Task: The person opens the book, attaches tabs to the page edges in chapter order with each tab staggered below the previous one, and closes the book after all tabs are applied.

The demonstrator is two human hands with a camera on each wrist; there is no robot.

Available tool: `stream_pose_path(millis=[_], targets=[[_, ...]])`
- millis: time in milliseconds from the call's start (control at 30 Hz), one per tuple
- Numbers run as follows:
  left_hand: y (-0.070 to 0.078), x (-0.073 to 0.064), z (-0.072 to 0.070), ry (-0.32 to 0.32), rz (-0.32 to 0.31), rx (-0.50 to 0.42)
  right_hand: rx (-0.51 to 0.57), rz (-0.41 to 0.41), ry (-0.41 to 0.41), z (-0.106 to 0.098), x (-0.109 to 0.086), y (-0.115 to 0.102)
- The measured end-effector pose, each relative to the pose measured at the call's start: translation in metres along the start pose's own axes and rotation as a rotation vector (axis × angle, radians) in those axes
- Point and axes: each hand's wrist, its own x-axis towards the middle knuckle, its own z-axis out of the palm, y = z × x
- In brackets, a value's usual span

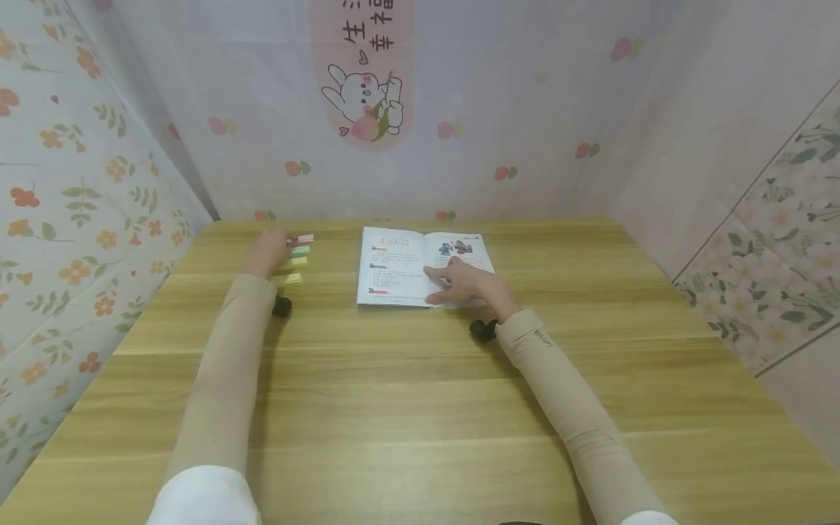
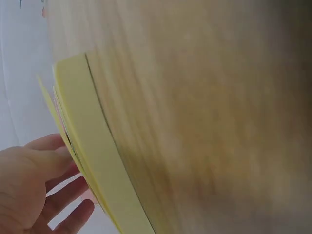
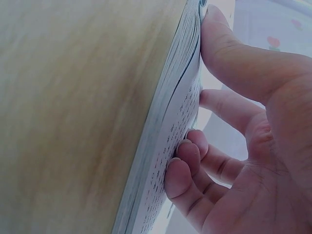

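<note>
An open book (image 1: pixel 394 270) with printed text and a small color picture lies flat on the table. My right hand (image 1: pixel 459 281) rests on its right page; in the right wrist view, the thumb (image 3: pixel 219 39) and fingertips touch the paper. At the table's far left are several sticky note pads in a column: pink (image 1: pixel 303 238), green (image 1: pixel 300 251) and yellow (image 1: pixel 292 278). My left hand (image 1: pixel 267 251) is at the pink pad's left end. In the left wrist view a yellow pad (image 2: pixel 92 126) hides its fingertips, so whether they pinch anything is unclear.
The wooden table (image 1: pixel 394 408) extends toward me and to both sides of the book. A patterned cloth (image 1: pixel 262 146) hangs behind the far edge, with a floral cloth (image 1: pixel 79 219) on the left. Black wrist cameras (image 1: pixel 482 330) sit under both wrists.
</note>
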Motion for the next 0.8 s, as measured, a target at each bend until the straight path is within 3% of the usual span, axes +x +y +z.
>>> stream_pose_path(millis=[167, 367, 633, 800], targets=[[0.0002, 0.0022, -0.0015, 0.068, 0.002, 0.082, 0.004, 0.001, 0.0, -0.0002, 0.0003, 0.0003], [0.0012, 0.0009, -0.003, 0.132, -0.016, 0.105, 0.01, -0.001, 0.005, 0.0002, -0.001, -0.0007], [0.0041, 0.0025, -0.004, 0.128, -0.047, 0.127, 0.009, -0.003, -0.005, 0.0003, -0.0011, 0.0009], [0.0036, 0.0028, -0.0024, 0.172, -0.036, 0.129, 0.012, -0.007, -0.002, -0.0013, -0.0011, 0.0011]])
